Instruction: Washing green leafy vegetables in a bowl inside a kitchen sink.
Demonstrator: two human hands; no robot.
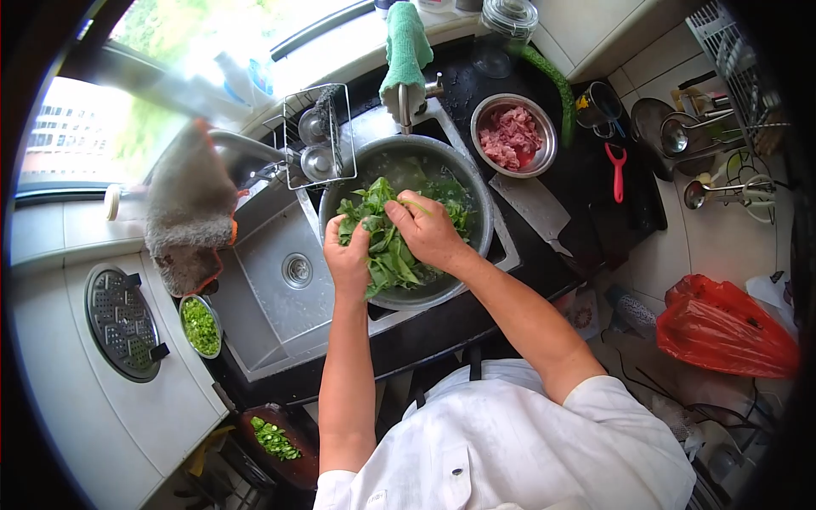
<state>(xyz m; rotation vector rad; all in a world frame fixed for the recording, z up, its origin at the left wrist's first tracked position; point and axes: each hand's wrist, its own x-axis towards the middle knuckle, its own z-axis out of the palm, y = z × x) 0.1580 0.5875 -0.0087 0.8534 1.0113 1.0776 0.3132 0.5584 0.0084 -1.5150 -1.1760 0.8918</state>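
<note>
A large round metal basin (488, 220) rests over the right bowl of the sink, holding water and leafy greens. Above its near-left part, a bunch of wet leafy greens (392, 258) is held between both hands. My left hand (349, 255) grips the bunch from the left, thumb against the leaves. My right hand (428, 229) pinches a thin green stem at the bunch's upper right. Behind the basin stands a faucet (404, 108) wrapped in a green cloth (406, 51).
Right of the basin are a metal bowl of raw meat (515, 137), a cleaver (532, 204), a red peeler (616, 172) and a long green gourd (564, 95). Leftward are the sink's left bowl (268, 255), a wire rack (319, 137) and a bowl of chopped greens (201, 325).
</note>
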